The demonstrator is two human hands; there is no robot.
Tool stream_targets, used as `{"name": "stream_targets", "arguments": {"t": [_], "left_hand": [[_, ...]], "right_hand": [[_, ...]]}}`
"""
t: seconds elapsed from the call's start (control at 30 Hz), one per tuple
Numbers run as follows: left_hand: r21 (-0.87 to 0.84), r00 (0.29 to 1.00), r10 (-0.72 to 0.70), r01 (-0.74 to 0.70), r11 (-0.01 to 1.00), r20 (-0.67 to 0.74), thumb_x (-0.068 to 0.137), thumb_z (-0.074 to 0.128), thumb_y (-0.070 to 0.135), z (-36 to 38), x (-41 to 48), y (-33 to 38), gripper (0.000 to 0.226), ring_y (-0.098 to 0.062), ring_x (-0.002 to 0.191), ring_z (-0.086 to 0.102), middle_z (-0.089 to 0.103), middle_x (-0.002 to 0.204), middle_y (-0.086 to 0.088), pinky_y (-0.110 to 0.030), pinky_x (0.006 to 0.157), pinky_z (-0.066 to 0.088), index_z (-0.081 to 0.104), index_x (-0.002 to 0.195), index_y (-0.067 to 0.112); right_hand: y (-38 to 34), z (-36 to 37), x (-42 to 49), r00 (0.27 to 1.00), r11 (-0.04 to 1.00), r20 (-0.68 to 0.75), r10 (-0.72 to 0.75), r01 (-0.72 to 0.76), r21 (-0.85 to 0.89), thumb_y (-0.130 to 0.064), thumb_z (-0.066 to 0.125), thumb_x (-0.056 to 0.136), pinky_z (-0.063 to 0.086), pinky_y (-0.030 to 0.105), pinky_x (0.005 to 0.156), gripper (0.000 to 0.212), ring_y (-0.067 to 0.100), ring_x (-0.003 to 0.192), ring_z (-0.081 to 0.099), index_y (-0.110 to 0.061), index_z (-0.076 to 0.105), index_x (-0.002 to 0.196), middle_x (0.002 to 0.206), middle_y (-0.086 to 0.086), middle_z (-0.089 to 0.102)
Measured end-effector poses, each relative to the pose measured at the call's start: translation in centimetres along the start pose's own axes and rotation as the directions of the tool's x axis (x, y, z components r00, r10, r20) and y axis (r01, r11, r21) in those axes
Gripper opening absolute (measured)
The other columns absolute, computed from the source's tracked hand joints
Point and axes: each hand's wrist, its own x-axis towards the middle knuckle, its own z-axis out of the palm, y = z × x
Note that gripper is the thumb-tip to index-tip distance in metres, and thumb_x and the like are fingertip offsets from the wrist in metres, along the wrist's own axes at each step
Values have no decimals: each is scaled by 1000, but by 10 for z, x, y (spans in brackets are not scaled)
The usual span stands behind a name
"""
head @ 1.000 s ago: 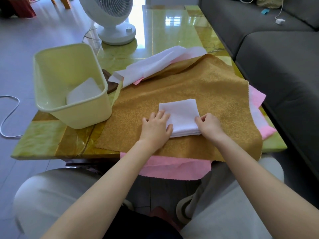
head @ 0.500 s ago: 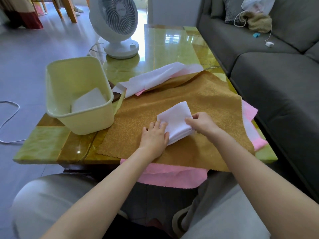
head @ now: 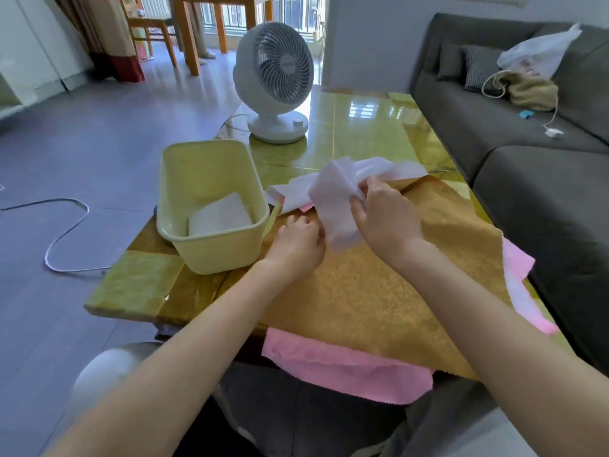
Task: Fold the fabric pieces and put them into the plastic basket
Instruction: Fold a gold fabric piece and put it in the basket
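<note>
My right hand (head: pixel 385 219) grips a folded white fabric piece (head: pixel 336 202) and holds it lifted above the gold cloth (head: pixel 379 291), just right of the pale yellow plastic basket (head: pixel 211 245). Below the lifted piece my left hand (head: pixel 296 242) hovers with curled fingers, close to its lower edge and holding nothing I can see. One folded white piece (head: pixel 220 214) lies inside the basket. More white fabric (head: pixel 395 169) lies behind the hands, and pink fabric (head: pixel 346 367) sticks out under the gold cloth.
A white desk fan (head: pixel 275 84) stands on the glossy green table (head: pixel 362 130) behind the basket. A grey sofa (head: pixel 543 166) runs along the right, with bags on it. A white cable (head: pixel 62 232) lies on the floor at the left.
My right hand has picked the folded white piece up off the gold cloth and carried it up and toward the basket. My left hand has let go of it. The view has tilted up.
</note>
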Motion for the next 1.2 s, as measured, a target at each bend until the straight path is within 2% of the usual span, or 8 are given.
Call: {"name": "stream_targets", "arguments": {"t": [0.1, 0.23, 0.43, 0.7, 0.83, 1.03, 1.1, 1.2], "left_hand": [[-59, 974, -61, 49, 997, -219, 94, 43, 19, -44, 6, -21, 26, -30, 117, 43, 56, 116, -10, -37, 95, 37, 59, 114, 12], [20, 901, -224, 249, 968, -371, 93, 45, 20, -92, 5, -72, 30, -31, 120, 40, 52, 124, -13, -41, 96, 35, 56, 121, 13], [133, 808, -537, 576, 806, -243, 93, 42, 17, -99, -21, -141, 42, -38, 124, 35, 40, 133, -23, -44, 100, 32, 38, 131, -1], [-83, 799, -555, 553, 829, -229, 93, 40, 17, -89, -29, -166, 37, -37, 114, 46, 58, 116, -22, -43, 94, 35, 46, 127, 6], [-196, 799, -554, 519, 832, -234, 93, 36, 19, -87, -32, -174, 37, -37, 111, 49, 62, 112, -21, -41, 91, 37, 47, 127, 9], [-196, 816, -525, 489, 850, -240, 98, 34, 25, -84, -37, -176, 42, -36, 117, 46, 61, 119, -18, -40, 96, 35, 39, 140, 18], [-192, 814, -533, 499, 845, -231, 99, 32, 23, -84, -38, -176, 45, -38, 121, 44, 60, 122, -19, -43, 101, 33, 33, 144, 19], [-172, 814, -534, 506, 845, -228, 99, 31, 21, -84, -41, -174, 48, -38, 124, 42, 58, 126, -20, -43, 103, 32, 26, 148, 19]], "right_hand": [[-23, 3, 10, 992, 997, -97, -77, 80, 23, -28, 40, 99, 34, 28, 64, 29, 30, 96, 62, -9, 49, 118, 107, 9, 64], [-57, 3, 20, 972, 982, -190, -139, 161, 103, -27, 41, 99, 37, 30, 64, 29, 31, 90, 62, -8, 49, 119, 102, 10, 65], [-102, 15, 33, 957, 946, -211, -201, 246, 211, -23, 44, 97, 32, 29, 65, 25, 29, 88, 59, -8, 51, 116, 102, 8, 63], [-145, 27, 48, 934, 913, -215, -285, 333, 235, -21, 43, 98, 30, 29, 65, 22, 27, 85, 57, -8, 50, 113, 101, 6, 62], [-152, 47, 52, 975, 912, -72, -208, 220, 345, -22, 43, 97, 41, 34, 70, 22, 31, 91, 59, -8, 51, 112, 99, 10, 65], [-151, 86, 67, 963, 967, 246, -114, 51, 249, -21, 42, 97, 45, 37, 79, 25, 34, 98, 57, -2, 52, 111, 106, 16, 62], [-154, 96, 71, 944, 967, 323, -74, -11, 253, -25, 42, 96, 50, 39, 82, 26, 31, 92, 62, -6, 54, 108, 101, 11, 64], [-156, 106, 77, 886, 955, 463, -42, -101, 280, -26, 43, 96, 56, 42, 80, 25, 23, 67, 68, -9, 59, 89, 71, 5, 67]]}}
